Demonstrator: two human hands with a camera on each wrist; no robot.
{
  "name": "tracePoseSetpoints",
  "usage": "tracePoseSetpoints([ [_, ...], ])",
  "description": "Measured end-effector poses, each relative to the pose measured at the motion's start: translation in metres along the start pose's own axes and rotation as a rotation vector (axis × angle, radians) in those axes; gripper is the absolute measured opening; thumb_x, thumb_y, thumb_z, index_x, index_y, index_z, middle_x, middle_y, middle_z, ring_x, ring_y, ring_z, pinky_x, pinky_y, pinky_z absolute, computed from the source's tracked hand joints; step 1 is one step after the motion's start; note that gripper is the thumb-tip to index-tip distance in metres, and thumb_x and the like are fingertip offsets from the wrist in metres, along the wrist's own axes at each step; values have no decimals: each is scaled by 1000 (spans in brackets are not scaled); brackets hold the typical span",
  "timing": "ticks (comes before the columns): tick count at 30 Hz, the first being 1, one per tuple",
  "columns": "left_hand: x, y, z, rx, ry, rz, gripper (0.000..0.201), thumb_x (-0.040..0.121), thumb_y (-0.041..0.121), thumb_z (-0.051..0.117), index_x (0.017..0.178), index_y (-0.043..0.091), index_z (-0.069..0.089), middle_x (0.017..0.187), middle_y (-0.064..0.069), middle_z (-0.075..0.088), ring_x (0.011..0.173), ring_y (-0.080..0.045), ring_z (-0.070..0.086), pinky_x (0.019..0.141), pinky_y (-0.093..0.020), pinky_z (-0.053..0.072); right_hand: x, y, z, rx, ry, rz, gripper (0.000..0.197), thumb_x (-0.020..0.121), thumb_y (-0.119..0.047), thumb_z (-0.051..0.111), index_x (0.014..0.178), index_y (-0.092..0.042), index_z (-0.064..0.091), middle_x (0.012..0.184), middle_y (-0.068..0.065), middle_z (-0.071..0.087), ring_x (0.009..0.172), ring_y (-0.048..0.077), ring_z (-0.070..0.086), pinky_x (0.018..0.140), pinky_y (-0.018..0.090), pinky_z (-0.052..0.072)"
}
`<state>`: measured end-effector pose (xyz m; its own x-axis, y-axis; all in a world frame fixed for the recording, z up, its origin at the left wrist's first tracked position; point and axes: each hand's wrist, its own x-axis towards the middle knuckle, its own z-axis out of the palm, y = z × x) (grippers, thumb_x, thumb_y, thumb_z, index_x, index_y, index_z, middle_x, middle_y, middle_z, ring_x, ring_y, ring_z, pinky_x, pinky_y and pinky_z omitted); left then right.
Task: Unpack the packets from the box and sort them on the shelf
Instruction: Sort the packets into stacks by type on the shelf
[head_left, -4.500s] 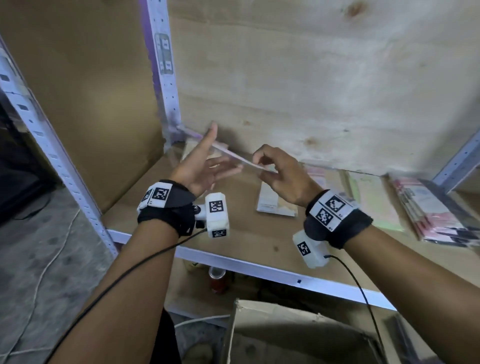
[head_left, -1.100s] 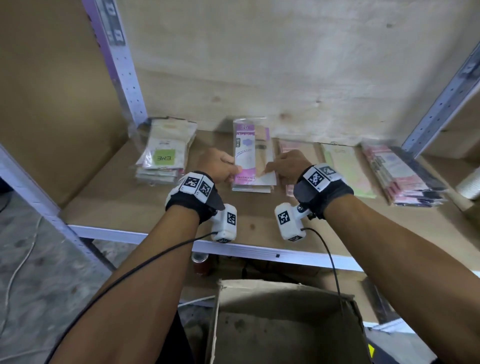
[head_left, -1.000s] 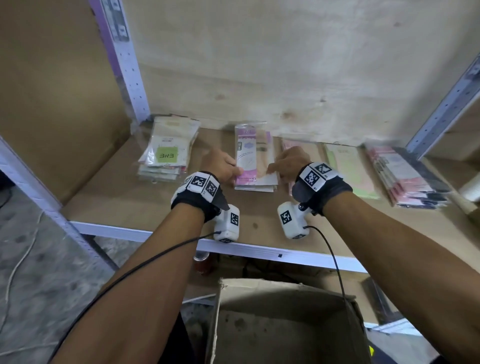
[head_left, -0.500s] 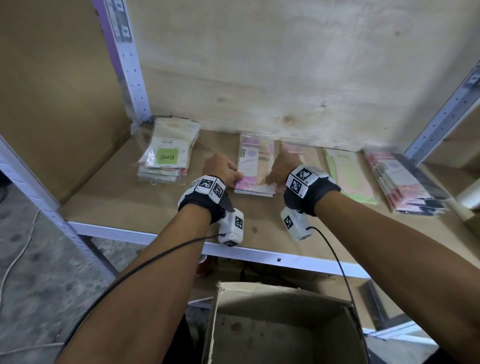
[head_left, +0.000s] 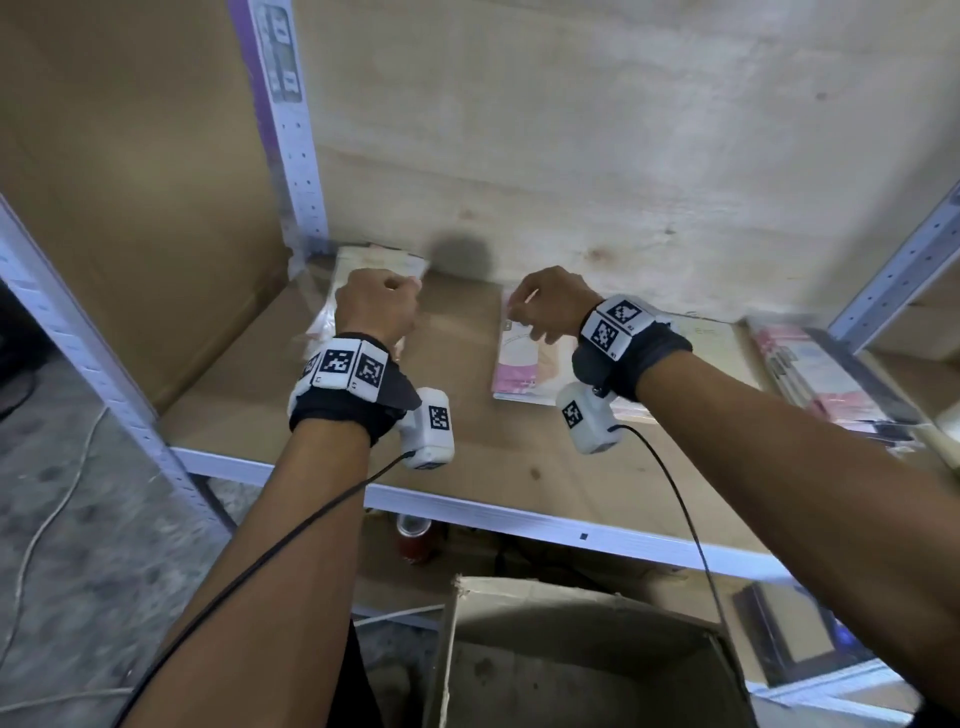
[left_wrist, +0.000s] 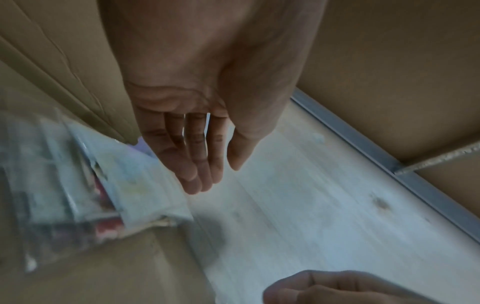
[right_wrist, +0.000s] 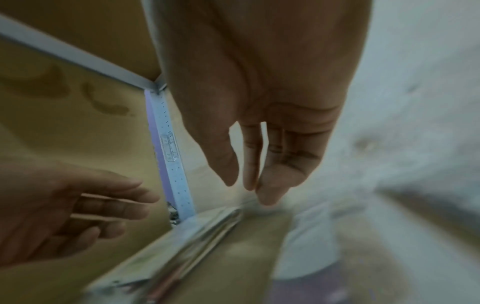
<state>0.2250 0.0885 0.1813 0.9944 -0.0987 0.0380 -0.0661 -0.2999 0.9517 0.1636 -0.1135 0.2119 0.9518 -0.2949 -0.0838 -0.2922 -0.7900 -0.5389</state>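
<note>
A pink-and-white packet stack (head_left: 522, 366) lies flat on the wooden shelf (head_left: 467, 441). My right hand (head_left: 545, 306) hovers just above its far end; in the right wrist view its fingers (right_wrist: 270, 193) hang relaxed and empty over the blurred packets (right_wrist: 197, 232). My left hand (head_left: 376, 306) is raised in front of the left packet stack (head_left: 374, 262), and the left wrist view shows straight, empty fingers (left_wrist: 197, 174) beside those packets (left_wrist: 85, 195). The open cardboard box (head_left: 571, 613) stands on the floor below the shelf edge.
More packet stacks lie to the right: a pale green one (head_left: 711, 338) and a pink one (head_left: 815, 374). A perforated metal post (head_left: 291, 156) stands at the back left corner. A plywood back wall (head_left: 571, 156) closes the shelf. A red can (head_left: 413, 540) sits underneath.
Both hands have let go of the pink packet stack and lifted off it. The left hand has swung left toward the left stack.
</note>
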Motion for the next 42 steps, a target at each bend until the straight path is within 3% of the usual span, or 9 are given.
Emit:
tracePoseSetpoints([
  [7, 16, -20, -61, -40, 89, -93, 21, 94, 18, 59, 74, 15, 66, 77, -5, 71, 58, -22, 61, 71, -31, 54, 31, -62, 77, 374, -108, 48, 31, 93, -34, 65, 91, -3, 59, 89, 20, 70, 70, 35, 71, 76, 53, 61],
  [13, 16, -39, -81, -34, 82, -135, 24, 97, 15, 56, 76, 17, 66, 74, -3, 67, 54, -14, 58, 48, -19, 47, 52, -93, 121, 334, -128, 121, 42, 81, -41, 79, 92, -8, 54, 99, 22, 63, 83, 36, 65, 83, 43, 56],
  [18, 19, -42, -90, -27, 87, -142, 24, 95, 9, 55, 76, 19, 66, 74, -2, 69, 67, -22, 69, 65, -28, 52, 46, -83, 114, 398, -187, 125, 24, 86, -18, 77, 77, -5, 59, 70, 6, 69, 54, 12, 67, 55, 20, 55],
  [23, 14, -44, -86, 16, 21, -121, 27, 88, -8, 60, 105, 12, 64, 105, -11, 69, 93, -29, 68, 87, -39, 59, 13, -68, 73, 747, -194, 80, 7, 92, -3, 65, 95, -2, 59, 90, 19, 62, 54, 18, 48, 48, 26, 37],
  [29, -9, -16, -59, 373, -38, 278, 49, 81, 12, 81, 129, 15, 69, 126, -7, 67, 120, -24, 60, 107, -38, 44, -41, -46, 8, 1064, -247, 48, 3, 96, -14, 57, 96, -11, 58, 71, 6, 57, 54, 16, 56, 52, 24, 43],
  [32, -25, 4, -39, 338, -68, 448, 21, 87, 20, 75, 105, 8, 76, 87, 12, 73, 96, -5, 66, 91, -21, 46, -64, -29, -18, 1184, -306, 52, 21, 97, -34, 59, 99, -13, 54, 74, 6, 55, 61, 19, 54, 60, 26, 46],
  [36, -43, 18, -7, 110, -98, 499, 20, 90, 27, 73, 101, 10, 77, 80, 6, 70, 68, -9, 63, 65, -24, 44, -87, -1, -52, 1374, -299, -26, 55, 94, -67, 40, 105, -14, 51, 77, 10, 57, 66, 25, 52, 61, 32, 43],
  [38, -52, 23, 9, 11, -133, 493, 22, 90, 32, 74, 104, 16, 78, 73, 17, 69, 62, 5, 58, 62, -13, 43, -95, 14, -65, 1404, -239, -54, 53, 98, -64, 30, 102, -15, 51, 75, 11, 58, 62, 24, 52, 54, 28, 42],
  [42, -70, 35, 44, -159, -319, 457, 28, 90, 37, 73, 110, 19, 78, 100, 0, 79, 85, -13, 70, 78, -32, 56, -108, 47, -74, 1195, 8, -103, 26, 96, -41, 51, 94, -16, 54, 61, 1, 46, 53, 19, 38, 47, 24, 31],
])
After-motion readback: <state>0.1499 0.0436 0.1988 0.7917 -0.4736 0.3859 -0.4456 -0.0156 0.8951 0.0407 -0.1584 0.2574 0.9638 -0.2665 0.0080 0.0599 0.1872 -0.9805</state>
